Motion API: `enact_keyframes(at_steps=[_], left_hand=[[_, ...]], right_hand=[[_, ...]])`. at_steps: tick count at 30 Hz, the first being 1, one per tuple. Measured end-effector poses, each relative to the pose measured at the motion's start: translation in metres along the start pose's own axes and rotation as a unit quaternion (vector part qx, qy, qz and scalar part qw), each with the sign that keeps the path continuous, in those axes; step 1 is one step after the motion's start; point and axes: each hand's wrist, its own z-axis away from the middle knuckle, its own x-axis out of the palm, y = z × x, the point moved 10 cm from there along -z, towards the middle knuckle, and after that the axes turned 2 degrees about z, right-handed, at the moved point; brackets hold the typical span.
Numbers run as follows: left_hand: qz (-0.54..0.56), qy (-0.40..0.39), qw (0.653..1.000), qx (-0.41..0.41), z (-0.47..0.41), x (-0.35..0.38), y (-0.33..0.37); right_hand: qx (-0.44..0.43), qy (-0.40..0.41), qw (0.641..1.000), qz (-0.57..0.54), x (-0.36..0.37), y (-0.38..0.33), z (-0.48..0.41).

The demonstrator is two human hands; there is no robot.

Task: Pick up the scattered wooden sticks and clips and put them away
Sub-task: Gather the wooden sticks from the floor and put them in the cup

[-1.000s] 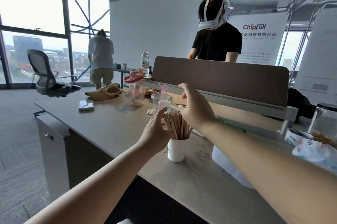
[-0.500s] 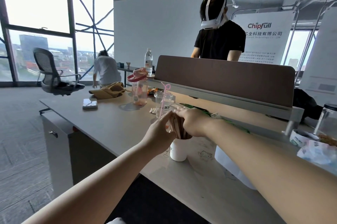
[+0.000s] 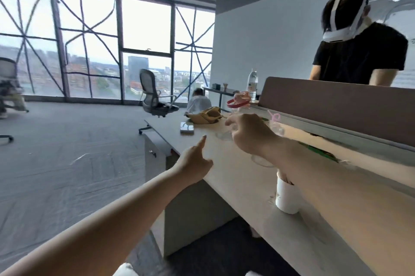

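Left hand [image 3: 195, 169] overhangs desk [image 3: 235, 182], right hand [image 3: 250, 135] inboard

Both forearms reach forward, left grip [image 3: 195, 169] empty with forefinger raised, right grip [image 3: 251, 135] empty, fingers loosely curled.

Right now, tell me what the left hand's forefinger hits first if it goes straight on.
Probably the tan cloth on the desk; the left hand points along the desk toward it. Depth is unclear, so it might pass above.
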Motion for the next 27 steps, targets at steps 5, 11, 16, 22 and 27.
enact_keyframes(at_steps=[5,11,16,22,27], left_hand=[[0.002,0.102,0.988,-0.112,0.041,-0.090,-0.092],[-0.031,0.207,0.951,-0.229,0.121,-0.190,-0.192],[-0.019,0.245,0.905,-0.347,0.216,-0.226,-0.292],[0.051,0.276,0.831,-0.480,0.354,-0.220,-0.415],[0.092,0.306,0.772,-0.550,0.430,-0.214,-0.473]], right_hand=[[-0.134,-0.029,0.990,0.022,0.034,-0.093,-0.022],[-0.199,-0.108,0.974,-0.028,0.101,-0.186,-0.037],[-0.258,-0.241,0.935,-0.024,0.234,-0.263,-0.018],[-0.280,-0.440,0.852,0.048,0.421,-0.306,0.041],[-0.310,-0.508,0.792,0.137,0.534,-0.303,0.095]])
